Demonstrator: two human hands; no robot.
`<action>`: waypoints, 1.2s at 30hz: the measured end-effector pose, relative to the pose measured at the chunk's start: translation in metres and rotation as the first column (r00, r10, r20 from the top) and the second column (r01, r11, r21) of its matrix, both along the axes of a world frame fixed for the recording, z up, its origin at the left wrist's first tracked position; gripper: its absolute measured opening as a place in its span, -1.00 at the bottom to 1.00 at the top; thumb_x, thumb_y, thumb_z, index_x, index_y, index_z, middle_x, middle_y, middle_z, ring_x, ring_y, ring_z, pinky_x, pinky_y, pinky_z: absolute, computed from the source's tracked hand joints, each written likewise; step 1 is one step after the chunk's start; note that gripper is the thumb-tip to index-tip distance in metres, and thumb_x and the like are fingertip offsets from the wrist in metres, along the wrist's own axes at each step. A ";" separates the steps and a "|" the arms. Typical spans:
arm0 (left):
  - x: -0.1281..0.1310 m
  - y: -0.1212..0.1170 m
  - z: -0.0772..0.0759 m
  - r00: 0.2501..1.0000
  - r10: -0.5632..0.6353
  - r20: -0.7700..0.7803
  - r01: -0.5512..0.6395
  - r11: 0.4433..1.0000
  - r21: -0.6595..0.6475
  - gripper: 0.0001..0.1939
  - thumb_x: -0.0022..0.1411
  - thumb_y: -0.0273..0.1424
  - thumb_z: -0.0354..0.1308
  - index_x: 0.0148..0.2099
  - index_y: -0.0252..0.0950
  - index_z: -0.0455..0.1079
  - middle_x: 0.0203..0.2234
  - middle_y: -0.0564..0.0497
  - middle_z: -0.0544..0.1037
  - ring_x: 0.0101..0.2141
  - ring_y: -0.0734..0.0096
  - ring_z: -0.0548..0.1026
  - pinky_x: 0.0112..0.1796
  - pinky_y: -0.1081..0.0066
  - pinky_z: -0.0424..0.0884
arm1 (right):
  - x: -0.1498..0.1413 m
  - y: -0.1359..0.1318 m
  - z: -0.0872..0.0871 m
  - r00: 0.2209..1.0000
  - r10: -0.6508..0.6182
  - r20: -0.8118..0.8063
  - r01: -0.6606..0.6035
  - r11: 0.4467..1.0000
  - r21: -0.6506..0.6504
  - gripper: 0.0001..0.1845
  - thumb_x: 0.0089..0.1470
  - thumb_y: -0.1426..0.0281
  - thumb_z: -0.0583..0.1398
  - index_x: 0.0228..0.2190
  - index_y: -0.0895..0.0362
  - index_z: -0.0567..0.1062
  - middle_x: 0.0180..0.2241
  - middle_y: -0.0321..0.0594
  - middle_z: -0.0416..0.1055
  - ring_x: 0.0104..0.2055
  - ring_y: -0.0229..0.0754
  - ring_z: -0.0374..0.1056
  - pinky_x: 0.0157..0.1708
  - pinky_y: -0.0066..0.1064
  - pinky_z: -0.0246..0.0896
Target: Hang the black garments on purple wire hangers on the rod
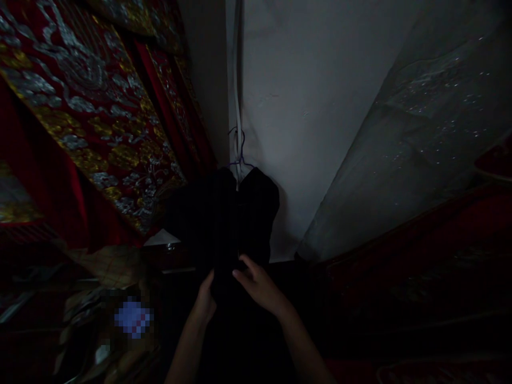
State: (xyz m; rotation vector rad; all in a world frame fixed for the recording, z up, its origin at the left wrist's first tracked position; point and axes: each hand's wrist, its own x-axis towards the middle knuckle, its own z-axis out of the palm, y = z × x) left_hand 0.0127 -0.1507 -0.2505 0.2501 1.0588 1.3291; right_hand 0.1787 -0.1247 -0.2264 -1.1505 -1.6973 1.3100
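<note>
A black garment (pixel 256 213) hangs by a thin dark hanger (pixel 242 146) in front of a pale wall; its folds are nearly lost in the dim light. Low on its left side, my left hand (pixel 206 298) is closed on the cloth, with most fingers hidden in the dark. My right hand (pixel 260 285) is at the garment's front, thumb and forefinger bent around dark cloth near a faint vertical edge. How firmly either hand grips is hard to see.
Red cloth with gold and silver embroidery (pixel 108 122) hangs at the left. A whitish strap (pixel 236 80) runs down to the hanger. A sparkling translucent sheet (pixel 432 112) slants at the right, above dark red cloth (pixel 440 229). Someone in a checked sleeve (pixel 116 266) is at the lower left.
</note>
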 end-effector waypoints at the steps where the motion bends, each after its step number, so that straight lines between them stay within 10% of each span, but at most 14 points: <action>1: 0.000 0.001 0.000 1.000 0.003 0.003 -0.003 1.000 -0.001 -0.75 0.04 -0.25 0.32 -0.30 -0.34 0.55 -0.26 -0.16 0.68 0.03 -0.04 0.55 0.15 0.11 0.38 | 0.004 0.000 0.001 0.999 -0.009 0.054 0.008 1.000 0.026 -0.59 0.18 0.12 0.19 0.00 0.05 0.42 -0.50 -0.38 0.31 -0.46 -0.27 0.25 -0.47 -0.47 0.09; 7: 0.002 0.005 -0.001 0.950 0.159 -0.267 -0.131 0.984 0.121 -0.54 0.05 -0.30 0.40 0.01 -0.25 0.43 0.00 -0.13 0.57 0.17 0.03 0.42 0.22 0.11 0.27 | 0.031 0.009 0.003 0.970 -0.171 0.172 0.141 0.975 0.172 -0.73 0.14 0.20 0.20 -0.45 0.09 0.31 -0.54 -0.40 0.19 -0.47 -0.27 0.17 -0.45 -0.46 -0.01; 13: 0.019 -0.019 -0.018 0.512 0.535 -0.672 -0.287 0.844 0.453 -0.28 -0.04 -0.35 0.43 0.16 -0.18 0.23 0.22 -0.15 0.27 0.26 0.03 0.22 0.27 0.16 0.12 | 0.035 -0.010 0.010 0.991 -0.015 0.136 0.006 0.998 0.061 -0.73 0.13 0.27 0.18 -0.49 0.08 0.22 -0.58 -0.40 0.23 -0.52 -0.27 0.20 -0.50 -0.46 -0.02; 19: 0.061 -0.040 -0.021 0.785 0.172 -0.594 -0.010 0.964 0.266 -0.59 -0.13 -0.43 0.44 -0.17 -0.21 0.48 -0.13 -0.13 0.56 -0.01 -0.03 0.47 0.11 0.20 0.31 | 0.020 -0.026 0.022 0.990 0.109 0.094 -0.114 0.992 0.046 -0.81 0.14 0.39 0.10 -0.50 0.08 0.22 -0.54 -0.36 0.28 -0.48 -0.26 0.25 -0.48 -0.47 0.06; 28: 0.053 -0.035 0.003 0.715 0.185 -0.674 0.121 0.917 0.380 -0.93 0.14 -0.35 0.28 -0.34 -0.20 0.58 -0.38 -0.05 0.58 -0.30 0.18 0.50 -0.16 0.34 0.40 | 0.016 -0.020 0.004 0.978 -0.196 -0.067 0.199 0.980 0.028 -0.67 0.09 0.14 0.24 -0.22 0.04 0.28 -0.48 -0.33 0.40 -0.41 -0.17 0.40 -0.35 -0.37 0.27; 36: 0.051 -0.033 -0.012 0.638 0.275 -0.719 0.163 0.865 0.475 -0.87 0.25 -0.40 0.16 -0.30 -0.24 0.55 -0.38 -0.05 0.52 -0.33 0.29 0.47 -0.23 0.38 0.38 | 0.018 -0.020 0.001 1.000 -0.024 0.005 0.024 1.000 -0.011 -0.62 0.21 0.08 0.10 -0.47 0.09 0.36 -0.56 -0.33 0.32 -0.48 -0.24 0.30 -0.43 -0.42 0.16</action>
